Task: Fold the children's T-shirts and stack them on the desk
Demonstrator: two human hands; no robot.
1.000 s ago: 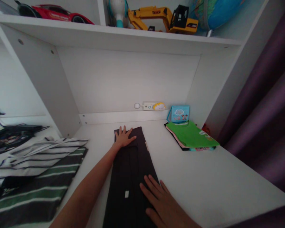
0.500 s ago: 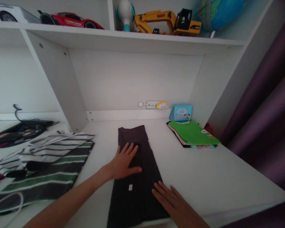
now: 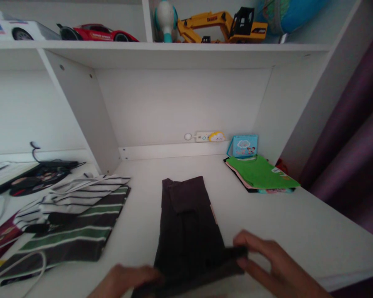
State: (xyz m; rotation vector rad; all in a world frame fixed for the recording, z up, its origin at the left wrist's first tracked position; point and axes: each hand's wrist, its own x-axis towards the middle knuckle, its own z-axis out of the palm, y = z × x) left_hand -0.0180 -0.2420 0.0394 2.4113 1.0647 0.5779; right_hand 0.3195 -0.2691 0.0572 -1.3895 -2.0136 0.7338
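A folded black garment [image 3: 186, 231] lies lengthwise on the white desk; its exact kind I cannot tell. Its near end is raised and bent up, a bit blurred by motion. My right hand [image 3: 267, 260] pinches the near right corner between thumb and fingers. At the near left corner, my left hand [image 3: 127, 281] is closed on the cloth, partly cut off by the bottom of the view. The far end of the garment rests flat, with a smaller folded flap on top.
On the left lie a green-and-black striped cloth [image 3: 77, 236] and a white striped cloth [image 3: 83, 192], beside a cable. A green folder [image 3: 261, 171] and a small blue calendar [image 3: 245, 145] are at the back right. Toys, including a yellow excavator [image 3: 224, 27], stand on the shelf [image 3: 186, 47] above.
Both hands have left their flat position on the garment and come to its near corners. They now grip that end, which has lifted. The view has shifted slightly.
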